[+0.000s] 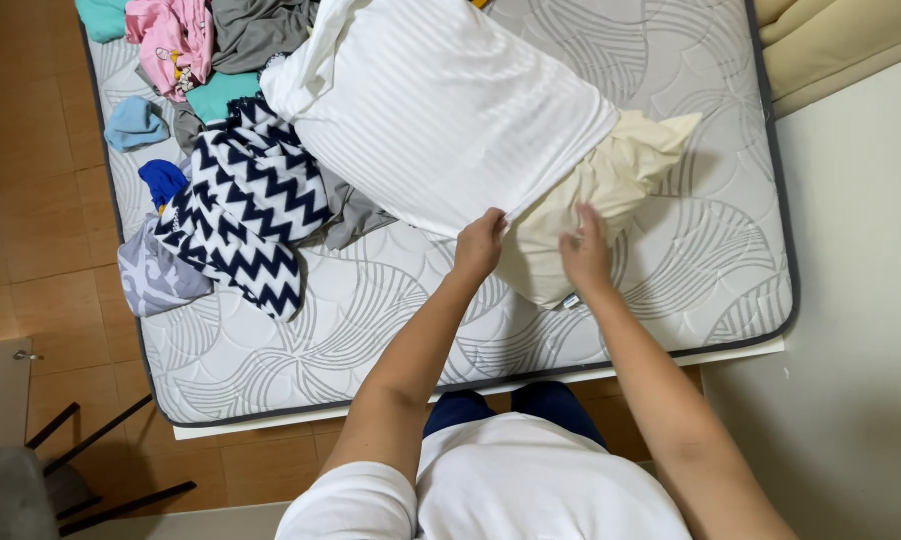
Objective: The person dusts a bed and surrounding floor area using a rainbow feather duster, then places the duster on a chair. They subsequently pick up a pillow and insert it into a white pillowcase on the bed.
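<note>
A cream pillow (610,185) lies on the bare quilted mattress (390,310), half inside a white striped pillowcase (440,110). My left hand (480,243) pinches the open edge of the pillowcase at its near corner. My right hand (585,255) presses on the exposed cream pillow just beside that edge, fingers bent into the fabric. Both forearms reach forward from the foot of the mattress.
A pile of clothes lies at the mattress's left: a navy-and-white zigzag garment (245,200), pink (175,35), grey (260,30) and teal (105,15) pieces, a blue cloth (162,180). A chair (30,480) stands at lower left on the wooden floor. Beige bedding (840,40) lies at top right.
</note>
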